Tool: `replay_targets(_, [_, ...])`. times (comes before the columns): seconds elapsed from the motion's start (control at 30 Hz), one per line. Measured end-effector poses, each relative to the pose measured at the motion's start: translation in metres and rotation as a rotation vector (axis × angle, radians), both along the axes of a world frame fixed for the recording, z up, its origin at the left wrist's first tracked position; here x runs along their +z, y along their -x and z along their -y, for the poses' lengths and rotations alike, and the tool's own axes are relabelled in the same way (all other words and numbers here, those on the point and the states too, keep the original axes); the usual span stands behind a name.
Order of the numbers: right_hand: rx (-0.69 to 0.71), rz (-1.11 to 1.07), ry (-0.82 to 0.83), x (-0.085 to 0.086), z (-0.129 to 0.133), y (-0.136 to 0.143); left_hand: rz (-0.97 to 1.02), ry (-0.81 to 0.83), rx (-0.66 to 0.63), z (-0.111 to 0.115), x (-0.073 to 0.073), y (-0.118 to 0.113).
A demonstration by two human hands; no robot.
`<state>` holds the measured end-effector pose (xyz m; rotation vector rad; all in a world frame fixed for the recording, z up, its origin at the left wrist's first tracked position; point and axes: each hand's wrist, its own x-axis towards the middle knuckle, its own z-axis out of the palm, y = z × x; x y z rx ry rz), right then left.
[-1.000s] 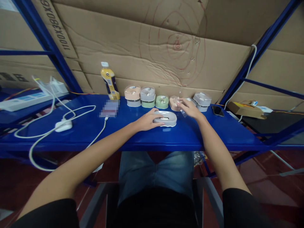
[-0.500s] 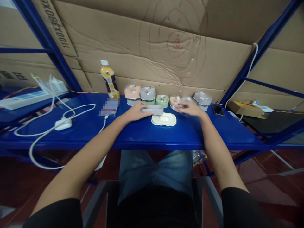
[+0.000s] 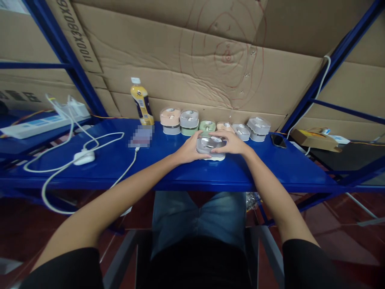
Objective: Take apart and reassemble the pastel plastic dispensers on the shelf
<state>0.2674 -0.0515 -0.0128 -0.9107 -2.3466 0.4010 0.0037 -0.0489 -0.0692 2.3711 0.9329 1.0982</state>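
My left hand (image 3: 189, 150) grips the left side of a grey container (image 3: 203, 151), its thumb along the near edge. From the right, my right hand (image 3: 234, 143) curls round a clear plastic lid (image 3: 209, 142) with a round pale sticker, which sits over the grey container. Fingers hide much of the seam, so I cannot tell whether the lid is fully seated. Just below them, a cream-coloured tray (image 3: 217, 158) lies on the blue table and is mostly covered.
Behind my hands is a row of lidded containers: a peach one (image 3: 170, 116), a green one (image 3: 207, 126) and grey ones (image 3: 258, 125) among them. A yellow drink bottle (image 3: 142, 102), white cable (image 3: 84, 157) and dark phone (image 3: 278, 140) lie around on the blue table (image 3: 168, 176).
My right hand has come left from the back row with the clear lid, onto the grey container. My left hand has moved the grey container slightly right, over the cream tray.
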Motion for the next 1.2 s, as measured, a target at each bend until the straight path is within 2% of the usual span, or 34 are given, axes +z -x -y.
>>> replay_targets(0.23, [0.013, 0.065, -0.058, -0.007, -0.006, 0.012, 0.000, 0.010, 0.015, 0.003, 0.002, -0.006])
replay_targets(0.5, [0.010, 0.099, -0.071, -0.013, -0.009, 0.014, -0.007, -0.021, -0.004, -0.007, -0.004, -0.004])
replay_targets(0.8, [0.030, 0.087, 0.021, -0.023, -0.018, 0.002, -0.034, -0.022, -0.058, -0.012, -0.002, -0.001])
replay_targets(1.03, [-0.047, 0.061, 0.086, -0.015, -0.011, -0.007, -0.014, 0.040, 0.036, -0.009, 0.000, 0.007])
replay_targets(1.2, [-0.134, -0.087, 0.004, 0.004, -0.009, -0.022, 0.179, 0.048, 0.061, -0.010, 0.002, 0.009])
